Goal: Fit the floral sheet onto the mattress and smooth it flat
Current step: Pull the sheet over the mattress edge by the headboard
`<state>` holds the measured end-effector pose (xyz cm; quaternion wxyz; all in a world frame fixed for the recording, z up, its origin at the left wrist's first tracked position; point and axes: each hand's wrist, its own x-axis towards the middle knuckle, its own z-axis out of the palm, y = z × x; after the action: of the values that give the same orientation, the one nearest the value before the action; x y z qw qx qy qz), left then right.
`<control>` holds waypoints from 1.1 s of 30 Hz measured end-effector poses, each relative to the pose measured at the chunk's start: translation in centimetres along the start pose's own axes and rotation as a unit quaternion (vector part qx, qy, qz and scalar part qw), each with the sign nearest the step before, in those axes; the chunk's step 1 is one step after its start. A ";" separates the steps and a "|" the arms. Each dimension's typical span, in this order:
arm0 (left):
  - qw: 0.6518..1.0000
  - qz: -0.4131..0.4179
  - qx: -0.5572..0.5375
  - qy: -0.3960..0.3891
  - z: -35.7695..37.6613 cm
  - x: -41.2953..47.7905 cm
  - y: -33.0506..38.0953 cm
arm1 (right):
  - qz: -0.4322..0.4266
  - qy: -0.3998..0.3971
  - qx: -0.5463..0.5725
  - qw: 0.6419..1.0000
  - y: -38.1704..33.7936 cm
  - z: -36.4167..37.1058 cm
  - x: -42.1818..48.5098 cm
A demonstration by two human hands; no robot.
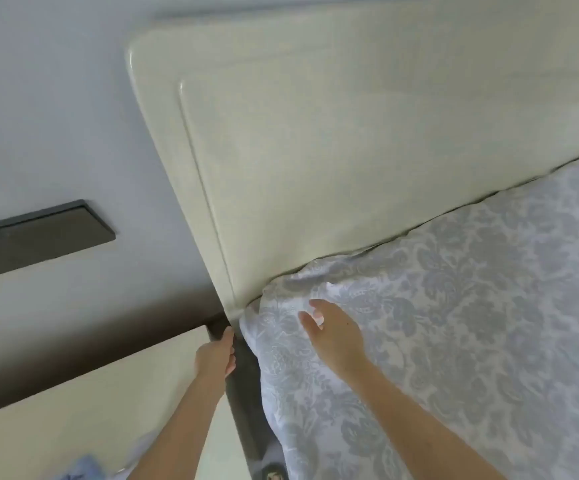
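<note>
floral sheet covered the bed, bunched at far-left corner against cream headboard | right hand spread over sheet beside the bunch | left hand at dark bed rail beside sheet edge, fingertips hidden

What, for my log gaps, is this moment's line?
left hand: at corner gap, grip unclear | right hand: open over floral sheet, bunched by headboard

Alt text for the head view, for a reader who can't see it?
A person's right hand spreads open over a bunched corner of the floral sheet beside the cream headboard. The left hand reaches down at the dark bed frame.
</note>
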<state>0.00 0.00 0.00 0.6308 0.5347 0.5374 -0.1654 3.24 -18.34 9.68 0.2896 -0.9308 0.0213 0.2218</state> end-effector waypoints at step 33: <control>0.918 0.239 0.278 0.152 -2.0 0.9 -2.0 | -0.094 0.109 -0.167 0.975 1.5 3.8 3.7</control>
<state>-2.29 1.28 -1.46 0.3882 0.8197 0.4154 -0.0696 4.81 -17.16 4.48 0.1455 -0.9825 -0.0725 0.0909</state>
